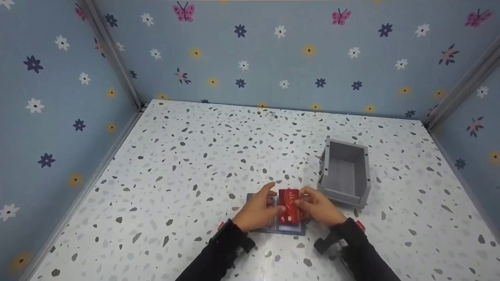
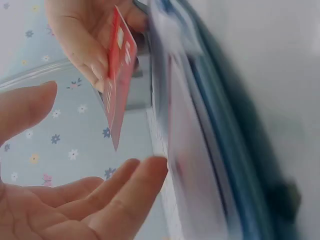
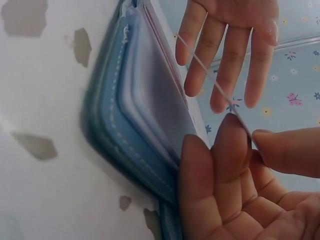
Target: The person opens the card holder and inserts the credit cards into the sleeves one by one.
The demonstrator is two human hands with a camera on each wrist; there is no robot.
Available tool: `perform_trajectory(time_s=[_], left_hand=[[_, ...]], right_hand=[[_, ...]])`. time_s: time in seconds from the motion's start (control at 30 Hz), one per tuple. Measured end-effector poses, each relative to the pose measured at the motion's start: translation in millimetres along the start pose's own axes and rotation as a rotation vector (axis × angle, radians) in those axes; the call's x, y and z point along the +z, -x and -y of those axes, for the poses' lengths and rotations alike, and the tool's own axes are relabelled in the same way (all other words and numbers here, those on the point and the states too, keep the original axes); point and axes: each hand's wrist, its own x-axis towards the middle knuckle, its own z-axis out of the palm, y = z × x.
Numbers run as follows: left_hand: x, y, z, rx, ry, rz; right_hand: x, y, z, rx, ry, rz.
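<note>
A red card [image 1: 288, 197] with gold lettering and a chip is pinched between the thumb and fingers of my right hand [image 1: 322, 208]. It is held above a blue card holder [image 1: 293, 231], which lies opened out on the table and has clear plastic sleeves. Seen from the right wrist, the card [image 3: 210, 74] is edge-on and the holder shows a stitched blue cover [image 3: 112, 107]. My left hand [image 1: 254, 214] hovers over the holder's left side. The left wrist view shows its fingers [image 2: 125, 207] extended and its thumb apart, with the card between the two hands.
Just beyond my right hand stands a grey plastic bin [image 1: 347, 171] with nothing visible inside. The speckled white tabletop [image 1: 187, 156] is bounded by blue flowered panels [image 1: 265, 58] at the back and sides.
</note>
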Motion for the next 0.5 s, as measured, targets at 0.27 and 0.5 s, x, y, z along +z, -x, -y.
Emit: perform_trajectory(time_s=[0.27, 0.5], left_hand=[[10.9, -6.2, -0.7, 0.005, 0.011, 0.03], [13.0, -7.2, -3.0, -0.002, 0.029, 0.001]], right_hand=[[2.1, 1.5, 2.1, -0.003, 0.004, 0.009], [4.2, 3.0, 5.0, -0.019, 0.038, -0.003]])
